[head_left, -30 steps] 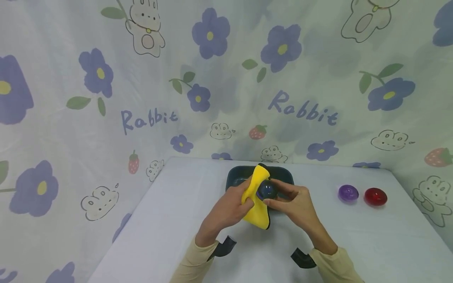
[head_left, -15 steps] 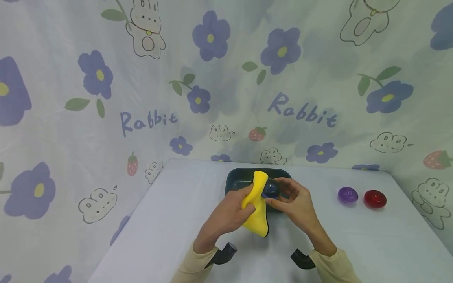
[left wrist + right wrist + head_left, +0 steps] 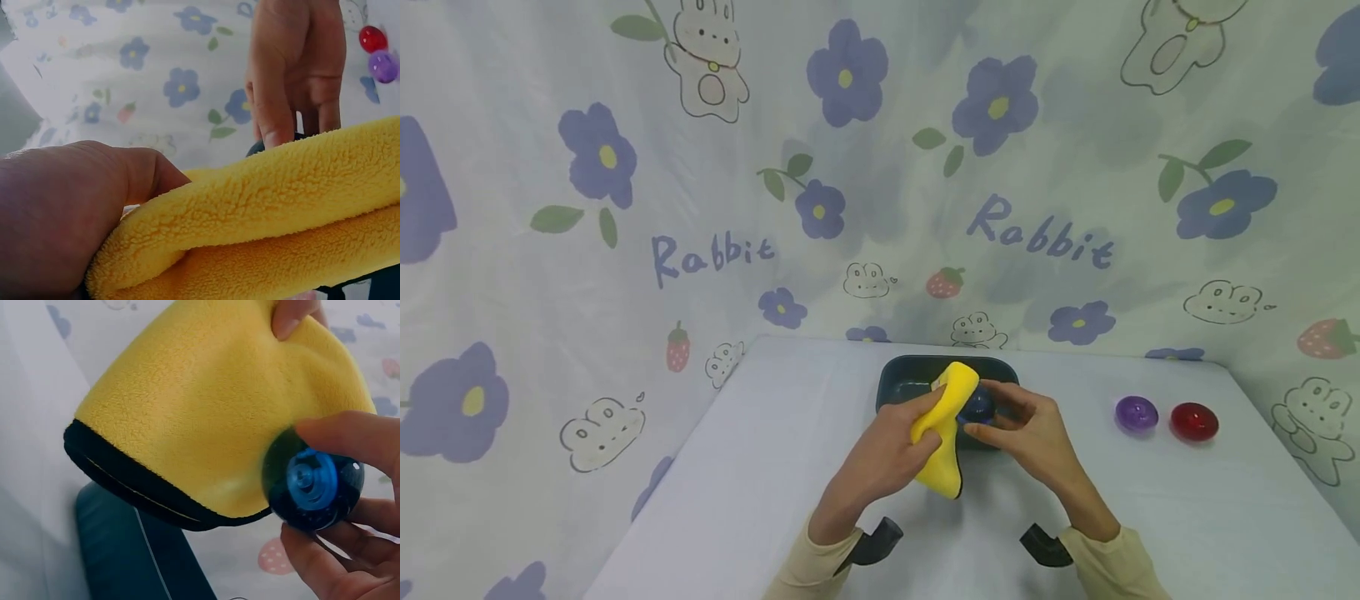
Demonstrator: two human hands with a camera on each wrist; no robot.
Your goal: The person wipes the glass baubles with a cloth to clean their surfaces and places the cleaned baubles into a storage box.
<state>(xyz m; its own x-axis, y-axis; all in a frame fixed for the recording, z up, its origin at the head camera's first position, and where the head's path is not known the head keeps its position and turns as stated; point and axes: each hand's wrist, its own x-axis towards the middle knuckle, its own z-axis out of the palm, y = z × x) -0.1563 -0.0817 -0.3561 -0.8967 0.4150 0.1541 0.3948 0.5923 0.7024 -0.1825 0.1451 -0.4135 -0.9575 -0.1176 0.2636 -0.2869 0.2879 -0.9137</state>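
Head view, left hand: the yellow cloth [image 3: 942,462] is gripped by the left hand [image 3: 887,450], a fold being pinched at the thumb.
Head view, right hand: the dark blue ball [image 3: 977,406] is pinched between thumb and fingers of the right hand [image 3: 1033,429], just beside the cloth.
Head view, tray: the dark green tray [image 3: 901,385] is set on the white table [image 3: 737,467], partly hidden behind hands, cloth and ball.
Head view, other balls: a purple ball [image 3: 1137,414] and a red ball [image 3: 1194,422] are placed side by side on the table, to the right of the tray and well apart from it.
Head view, backdrop: the curtain [image 3: 887,167] is printed with flowers, strawberries and rabbits.
Left wrist view, cloth: the fluffy, folded cloth is held at its left end by the left hand; the ball is mostly hidden behind it.
Right wrist view, ball: the see-through ball is held by its edges, and blue rings are seen within. The cloth is seen right behind it; whether they are touched together cannot be told.
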